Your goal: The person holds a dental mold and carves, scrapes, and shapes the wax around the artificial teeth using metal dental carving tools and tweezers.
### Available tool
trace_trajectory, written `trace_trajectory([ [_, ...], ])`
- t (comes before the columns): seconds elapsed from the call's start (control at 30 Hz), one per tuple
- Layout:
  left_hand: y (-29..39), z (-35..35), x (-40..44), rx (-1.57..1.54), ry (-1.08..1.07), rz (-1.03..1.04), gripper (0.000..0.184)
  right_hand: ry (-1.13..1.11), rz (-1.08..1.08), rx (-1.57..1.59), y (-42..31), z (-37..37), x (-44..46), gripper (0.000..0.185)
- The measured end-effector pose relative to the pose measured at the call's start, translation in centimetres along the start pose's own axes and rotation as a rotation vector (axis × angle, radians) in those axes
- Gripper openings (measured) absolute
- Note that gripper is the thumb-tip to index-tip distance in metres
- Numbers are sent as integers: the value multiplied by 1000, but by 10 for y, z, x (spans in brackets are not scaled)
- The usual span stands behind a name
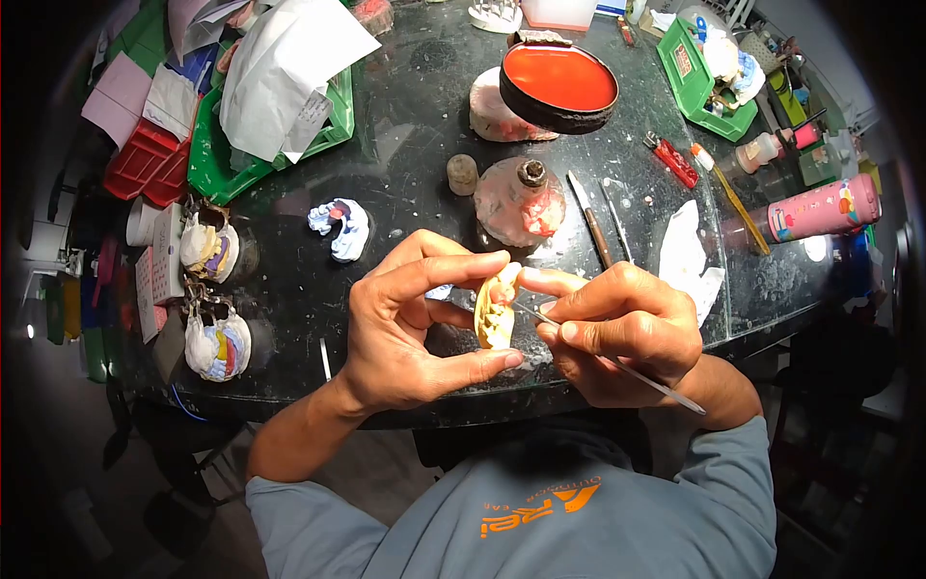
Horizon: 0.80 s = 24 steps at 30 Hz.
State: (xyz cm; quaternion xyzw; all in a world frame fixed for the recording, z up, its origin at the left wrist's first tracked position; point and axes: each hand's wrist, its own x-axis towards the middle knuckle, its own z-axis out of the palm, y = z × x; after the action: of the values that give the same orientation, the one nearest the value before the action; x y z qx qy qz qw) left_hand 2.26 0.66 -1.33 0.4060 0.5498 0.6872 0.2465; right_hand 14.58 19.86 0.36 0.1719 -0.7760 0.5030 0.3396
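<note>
Between the clamped fingertips of the left hand (pixel 410 323) is 1 curved, bumpy yellow piece (pixel 493 314); the fingers of the right hand (pixel 632 333) grip 1 slim metallic tool (pixel 666 390). Well left of the fingers stand 2 rough, white-based casts (pixel 217 352).

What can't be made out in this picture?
All in the head view:
Tip of the metal tool: too small to tell whether it touches the yellow piece.
Pale blue lump: mostly hidden by the left hand.
Contents of the green tray at picture left: mostly covered by white paper.
White-and-red container: cut off by the top edge.
</note>
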Motion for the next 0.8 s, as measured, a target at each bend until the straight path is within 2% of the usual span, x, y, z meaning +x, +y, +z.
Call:
trace_trajectory([
  [0.1,2,-1,0,5,-3,-16,66,19,16,-7,1,0,0,19],
  [0.23,1,-5,0,27,-41,4,71,-67,-10,-22,1,-3,2,21],
  [0.8,3,-8,1,53,-47,-3,69,-112,-33,39,6,-4,3,22],
])
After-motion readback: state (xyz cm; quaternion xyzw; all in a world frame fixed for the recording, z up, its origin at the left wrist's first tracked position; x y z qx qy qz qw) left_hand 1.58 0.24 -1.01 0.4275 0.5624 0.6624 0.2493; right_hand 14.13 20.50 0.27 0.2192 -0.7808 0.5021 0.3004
